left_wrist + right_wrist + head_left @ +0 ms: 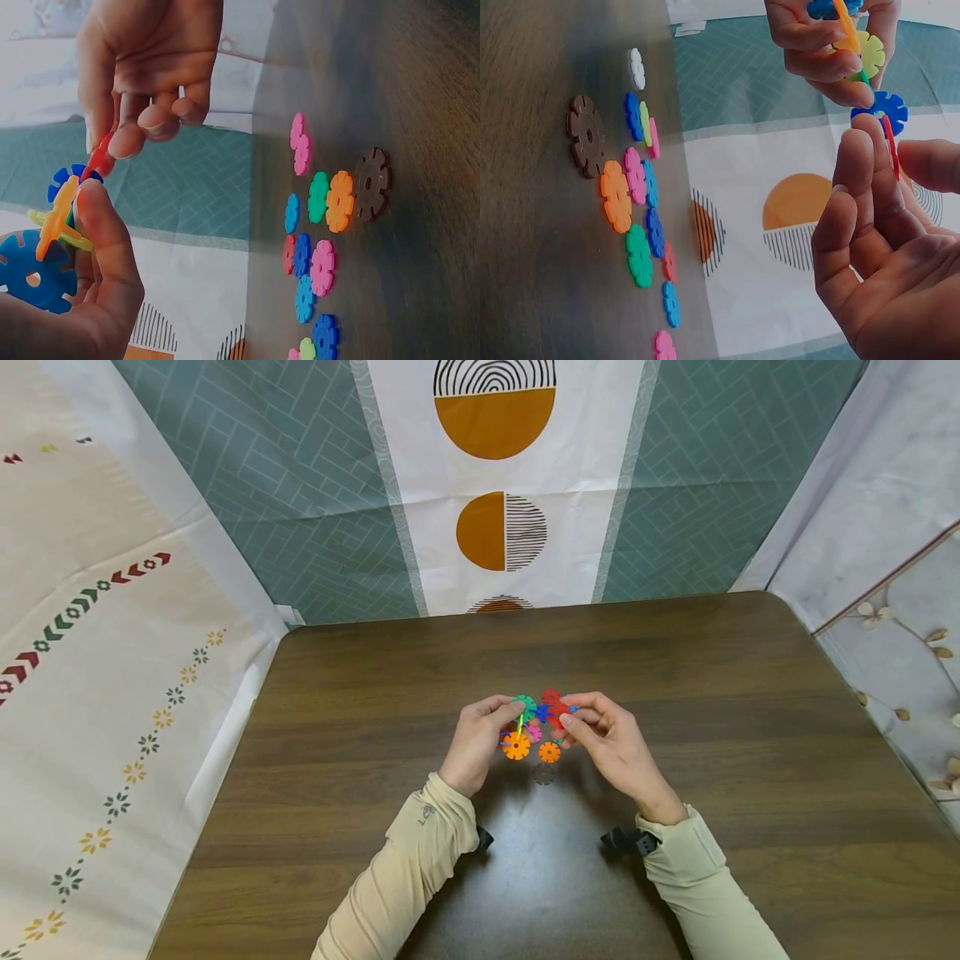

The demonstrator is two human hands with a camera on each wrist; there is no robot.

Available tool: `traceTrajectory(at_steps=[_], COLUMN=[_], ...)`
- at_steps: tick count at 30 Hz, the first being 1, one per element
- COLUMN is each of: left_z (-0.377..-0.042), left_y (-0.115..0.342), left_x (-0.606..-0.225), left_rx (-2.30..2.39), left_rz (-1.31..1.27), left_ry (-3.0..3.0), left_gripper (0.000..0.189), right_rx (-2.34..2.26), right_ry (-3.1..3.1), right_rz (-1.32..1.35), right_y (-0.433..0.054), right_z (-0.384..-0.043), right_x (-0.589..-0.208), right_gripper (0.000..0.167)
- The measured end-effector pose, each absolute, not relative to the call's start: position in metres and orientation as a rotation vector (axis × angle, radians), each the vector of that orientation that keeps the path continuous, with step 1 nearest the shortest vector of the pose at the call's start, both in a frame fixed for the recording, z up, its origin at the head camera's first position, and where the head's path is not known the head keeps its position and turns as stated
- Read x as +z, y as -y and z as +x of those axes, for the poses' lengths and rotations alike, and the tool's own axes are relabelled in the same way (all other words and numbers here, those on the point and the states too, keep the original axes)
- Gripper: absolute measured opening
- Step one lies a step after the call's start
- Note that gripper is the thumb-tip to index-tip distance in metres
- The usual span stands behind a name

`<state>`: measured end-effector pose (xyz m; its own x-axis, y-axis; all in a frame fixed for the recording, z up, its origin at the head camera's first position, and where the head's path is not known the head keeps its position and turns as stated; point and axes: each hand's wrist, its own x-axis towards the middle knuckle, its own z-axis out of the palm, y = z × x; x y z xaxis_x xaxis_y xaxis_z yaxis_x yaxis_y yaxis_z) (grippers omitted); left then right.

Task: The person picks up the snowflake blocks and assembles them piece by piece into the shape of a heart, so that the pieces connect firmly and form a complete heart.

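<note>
My left hand [474, 739] grips a small chain of slotted plastic snowflake discs joined edge to edge. In it are a green disc [526, 706], an orange disc [516, 746], a yellow disc [870, 56], a large blue disc [34, 274] and a dark blue disc [885, 111] at the end toward the other hand. Between thumb and fingers, my right hand [615, 747] pinches a red disc [891, 146]. The red disc meets the dark blue one at its edge. Both hands hold the pieces up above the table.
Loose discs lie on the brown wooden table [360, 760] below the hands, among them a brown disc [373, 184], an orange disc [340, 201], a green disc [317, 197] and a white disc [637, 69]. Patterned cloth hangs behind the table.
</note>
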<state>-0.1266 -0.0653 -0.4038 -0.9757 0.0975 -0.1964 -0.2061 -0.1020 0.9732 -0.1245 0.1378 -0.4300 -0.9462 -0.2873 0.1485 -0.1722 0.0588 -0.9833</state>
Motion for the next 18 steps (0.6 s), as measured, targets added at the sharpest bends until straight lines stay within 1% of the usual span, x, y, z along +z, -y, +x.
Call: traceTrajectory(at_steps=[9, 14, 18], left_z=[-0.128, -0.129, -0.129], left_y=[0.068, 0.070, 0.071], left_x=[-0.404, -0.404, -0.403], left_rx=[2.211, 2.213, 2.213], left_rz=[-0.133, -0.180, -0.198], left_ry=[-1.947, -1.951, -1.945], left_gripper=[0.025, 0.021, 0.021], right_rx=[-1.944, -1.528, -1.207], right_ry=[-2.318, -2.537, -2.631], right_rz=[-0.456, -0.381, -0.409], right_y=[-0.142, -0.142, -0.138], right_z=[-0.130, -0.132, -0.133], right_x=[-0.435, -0.445, -0.456], right_gripper=[0.031, 0.030, 0.034])
